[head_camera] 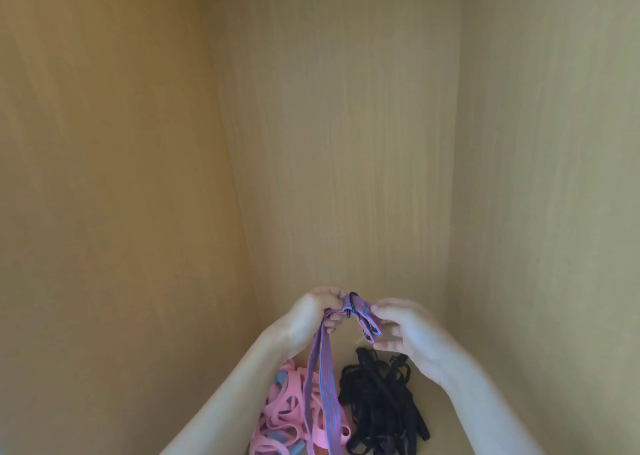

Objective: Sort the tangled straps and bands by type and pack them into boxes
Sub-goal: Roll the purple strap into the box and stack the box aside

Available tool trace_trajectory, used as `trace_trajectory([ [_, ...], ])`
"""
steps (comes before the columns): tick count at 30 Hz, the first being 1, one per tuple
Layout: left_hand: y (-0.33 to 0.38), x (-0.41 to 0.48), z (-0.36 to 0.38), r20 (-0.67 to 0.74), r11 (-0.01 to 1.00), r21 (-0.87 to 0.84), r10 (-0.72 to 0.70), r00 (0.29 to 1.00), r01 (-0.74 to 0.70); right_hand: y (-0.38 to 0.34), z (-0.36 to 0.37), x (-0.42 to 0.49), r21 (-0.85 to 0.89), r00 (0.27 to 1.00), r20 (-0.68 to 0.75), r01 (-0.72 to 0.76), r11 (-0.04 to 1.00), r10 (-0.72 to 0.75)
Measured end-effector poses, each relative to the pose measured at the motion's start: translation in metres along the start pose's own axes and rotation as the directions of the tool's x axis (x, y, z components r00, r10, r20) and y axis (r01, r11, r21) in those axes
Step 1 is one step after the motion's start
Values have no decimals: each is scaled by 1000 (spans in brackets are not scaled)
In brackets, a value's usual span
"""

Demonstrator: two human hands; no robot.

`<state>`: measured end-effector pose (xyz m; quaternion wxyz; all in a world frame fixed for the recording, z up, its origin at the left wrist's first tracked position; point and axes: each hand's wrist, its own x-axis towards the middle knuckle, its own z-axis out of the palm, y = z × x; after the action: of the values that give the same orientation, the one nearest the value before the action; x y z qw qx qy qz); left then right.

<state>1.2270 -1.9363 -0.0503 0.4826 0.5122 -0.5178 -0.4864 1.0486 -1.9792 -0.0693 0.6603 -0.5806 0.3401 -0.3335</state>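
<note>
A purple strap with pink and blue stripes (325, 378) is held up between both hands and hangs down over the piles. My left hand (313, 316) grips its upper end. My right hand (401, 330) pinches the folded end near a black buckle ring (353, 304). Below lies a tangle of pink bands (287, 416) with blue-grey handle pieces, and to its right a tangle of black straps (381, 402). No boxes are in view.
Wooden panels (346, 143) stand close on the left, back and right, like the inside of a cabinet. The piles lie on its light wooden floor (436, 416).
</note>
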Motion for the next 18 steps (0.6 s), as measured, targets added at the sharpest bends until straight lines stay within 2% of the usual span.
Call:
trace_trajectory([
  [2, 1, -1, 1, -2, 1000, 15, -12, 1000, 12, -1, 0, -3, -69, 999, 8, 40, 997, -40],
  [3, 2, -1, 2, -11, 1000, 3, -11, 1000, 11, 0, 0, -4, -38, 999, 19, 36, 999, -35],
  [6, 2, -1, 4, -88, 997, -78, -7, 996, 0, 6, 3, -6, 236, 996, 65, -72, 969, 58],
  [8, 1, -2, 4, -142, 982, -185, 6, 990, -33, 11, 8, -7, 427, 991, 109, -120, 896, 81],
  [11, -1, -6, 7, -115, 957, -279, 48, 992, -79, 18, 16, -8, 610, 989, 136, -132, 782, 61],
  [13, -1, -9, 11, -113, 966, -240, 70, 991, -95, 19, 21, -7, 674, 988, 143, -137, 726, 53],
  [16, -4, -13, 17, -168, 988, -22, 150, 974, -156, 20, 23, -3, 739, 993, 117, -108, 665, 31],
  [18, -7, -16, 20, -145, 971, 93, 234, 961, -222, 20, 22, -1, 752, 996, 87, -67, 655, 2],
])
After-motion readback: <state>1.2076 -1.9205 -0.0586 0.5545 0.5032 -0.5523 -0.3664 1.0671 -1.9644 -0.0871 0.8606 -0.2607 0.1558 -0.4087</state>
